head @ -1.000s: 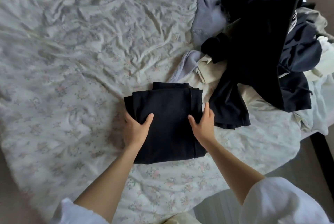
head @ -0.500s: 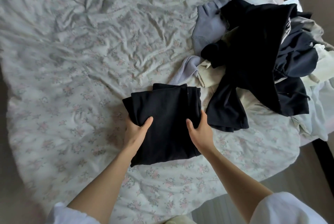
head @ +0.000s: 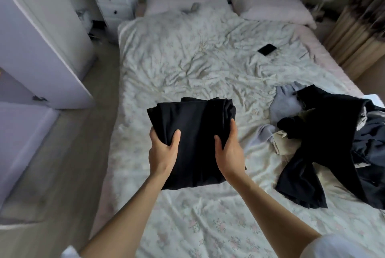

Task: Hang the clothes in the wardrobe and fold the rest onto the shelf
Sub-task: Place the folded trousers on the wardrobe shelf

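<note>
While the folded black garment [head: 193, 143] sits at frame centre above the bed [head: 187, 60], the left hand [head: 162, 151] and right hand [head: 229, 151] clamp its sides; the unfolded clothes pile [head: 325, 143] lies at frame right.

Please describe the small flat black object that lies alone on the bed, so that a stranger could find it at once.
Start at the bed with the wrinkled floral sheet and look toward the right-hand pillow. Just below that pillow lies the small flat black object. Unlike the dark clothes pile, it is rigid, rectangular and lies alone.
</note>
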